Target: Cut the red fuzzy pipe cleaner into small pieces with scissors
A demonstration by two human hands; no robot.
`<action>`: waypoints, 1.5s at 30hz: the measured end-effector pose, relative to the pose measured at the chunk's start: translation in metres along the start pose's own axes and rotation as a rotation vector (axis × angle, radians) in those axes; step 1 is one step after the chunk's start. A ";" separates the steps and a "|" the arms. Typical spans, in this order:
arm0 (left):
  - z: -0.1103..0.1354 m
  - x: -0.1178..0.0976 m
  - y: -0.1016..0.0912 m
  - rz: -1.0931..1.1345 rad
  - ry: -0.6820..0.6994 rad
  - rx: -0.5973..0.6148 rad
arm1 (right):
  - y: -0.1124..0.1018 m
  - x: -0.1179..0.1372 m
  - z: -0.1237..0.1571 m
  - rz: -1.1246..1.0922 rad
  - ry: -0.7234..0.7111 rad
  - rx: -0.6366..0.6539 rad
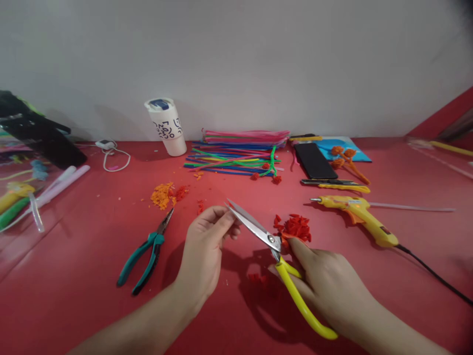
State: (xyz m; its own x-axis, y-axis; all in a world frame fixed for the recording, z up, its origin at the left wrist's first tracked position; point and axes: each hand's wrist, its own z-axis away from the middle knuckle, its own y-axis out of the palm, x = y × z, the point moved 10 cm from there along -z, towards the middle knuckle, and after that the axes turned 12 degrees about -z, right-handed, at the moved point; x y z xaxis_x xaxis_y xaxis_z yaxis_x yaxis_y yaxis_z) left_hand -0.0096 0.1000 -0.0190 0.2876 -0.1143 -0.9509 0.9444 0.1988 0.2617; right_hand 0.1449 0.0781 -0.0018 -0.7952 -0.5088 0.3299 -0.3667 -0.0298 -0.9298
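My right hand [327, 281] grips a pair of yellow-handled scissors [258, 231], their blades slightly parted and pointing up and left. My left hand [207, 246] is closed in a pinch right at the blade tips; whatever its fingertips hold is hidden or too small to make out. Just beyond my right hand's fingers is a heap of small red pieces [297, 227], partly covered by that hand. A few more red bits [257, 278] lie in shadow below the scissors. Teal-handled pliers [150, 256] rest on the table left of my left hand.
Orange scraps [161, 195] lie beyond the pliers. A yellow glue gun [364, 214] with a black cord lies at right, near a phone [316, 161] and a cutter [340, 187]. Coloured pipe cleaners [236, 153] and a white tumbler [170, 128] are along the wall.
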 end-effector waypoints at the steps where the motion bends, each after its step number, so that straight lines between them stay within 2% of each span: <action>1: 0.000 0.000 0.000 -0.004 0.002 0.000 | 0.001 0.000 0.000 -0.003 0.003 0.008; 23: -0.002 -0.001 0.002 -0.007 -0.007 0.012 | 0.001 -0.001 0.000 -0.020 -0.002 -0.006; 26: -0.001 -0.001 0.002 -0.012 -0.012 0.009 | 0.004 -0.006 0.000 -0.048 0.040 0.019; 31: -0.003 0.001 0.002 -0.037 -0.026 0.022 | 0.002 -0.020 -0.003 -0.133 0.215 0.117; 34: -0.005 0.003 0.004 -0.168 -0.025 0.056 | -0.003 -0.027 -0.007 -0.172 0.287 0.132; 37: -0.004 0.004 0.013 -0.456 0.020 0.139 | 0.000 -0.032 -0.009 -0.395 0.348 0.116; 41: 0.004 0.002 0.032 -0.811 0.170 0.247 | 0.008 -0.034 -0.011 -0.753 0.409 0.027; 45: 0.016 0.003 0.053 -1.002 0.305 0.353 | 0.009 -0.027 -0.012 -0.901 0.399 -0.026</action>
State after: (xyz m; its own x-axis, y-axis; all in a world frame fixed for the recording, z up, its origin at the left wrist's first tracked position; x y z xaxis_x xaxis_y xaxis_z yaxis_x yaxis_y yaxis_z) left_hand 0.0437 0.0949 -0.0050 -0.6384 0.1864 -0.7468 0.7341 -0.1442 -0.6635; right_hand 0.1569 0.1022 -0.0175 -0.3157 0.0229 0.9486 -0.9223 -0.2422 -0.3011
